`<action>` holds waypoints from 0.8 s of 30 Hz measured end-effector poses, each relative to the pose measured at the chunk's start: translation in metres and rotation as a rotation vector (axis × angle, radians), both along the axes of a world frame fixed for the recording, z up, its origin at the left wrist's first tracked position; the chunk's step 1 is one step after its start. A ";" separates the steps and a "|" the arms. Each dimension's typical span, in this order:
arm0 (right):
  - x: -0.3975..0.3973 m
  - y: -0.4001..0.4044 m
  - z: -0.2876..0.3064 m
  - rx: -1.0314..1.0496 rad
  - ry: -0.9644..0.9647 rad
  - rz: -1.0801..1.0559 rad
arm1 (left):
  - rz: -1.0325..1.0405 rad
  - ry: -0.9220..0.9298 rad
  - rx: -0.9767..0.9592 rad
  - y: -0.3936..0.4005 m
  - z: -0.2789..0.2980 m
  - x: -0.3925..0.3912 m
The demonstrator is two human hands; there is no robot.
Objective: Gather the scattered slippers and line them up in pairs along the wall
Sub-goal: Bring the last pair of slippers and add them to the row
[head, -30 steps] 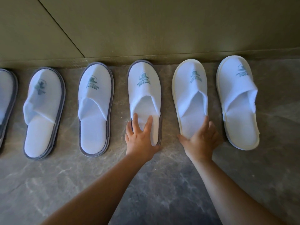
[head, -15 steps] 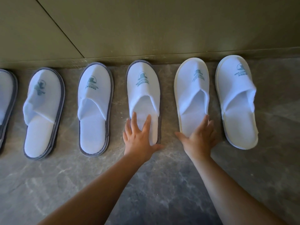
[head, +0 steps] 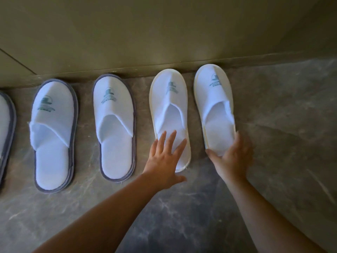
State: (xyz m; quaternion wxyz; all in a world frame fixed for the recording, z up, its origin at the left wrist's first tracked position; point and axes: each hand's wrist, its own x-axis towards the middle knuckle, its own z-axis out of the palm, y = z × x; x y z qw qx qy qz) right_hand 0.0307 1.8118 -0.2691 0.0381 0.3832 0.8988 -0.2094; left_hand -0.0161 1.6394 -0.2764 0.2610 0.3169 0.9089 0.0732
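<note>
Slippers [head: 114, 125] side by side on the floor [head: 182, 216] — toes against the wall [head: 164, 33].

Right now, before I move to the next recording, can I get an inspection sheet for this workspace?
Surface: grey marbled floor, bare in the foreground.
Job's things: two cream-edged slippers and two grey-edged slippers in a row, toes to the wall; part of another at the left edge.
Clutter: nothing seen.
Hands: left hand flat, fingers spread on a cream slipper's heel; right hand cupping the other's heel.
Cables: nothing seen.
Surroundings: olive wall with baseboard.
</note>
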 end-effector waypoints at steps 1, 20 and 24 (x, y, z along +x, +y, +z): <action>0.000 0.002 -0.003 -0.019 -0.014 -0.004 | -0.009 -0.007 -0.019 0.002 -0.003 0.001; 0.002 0.025 -0.024 -0.075 0.086 -0.043 | 0.083 0.030 -0.032 0.012 -0.014 0.006; -0.001 0.022 -0.023 -0.082 0.103 -0.064 | 0.098 0.031 -0.022 0.015 -0.015 0.008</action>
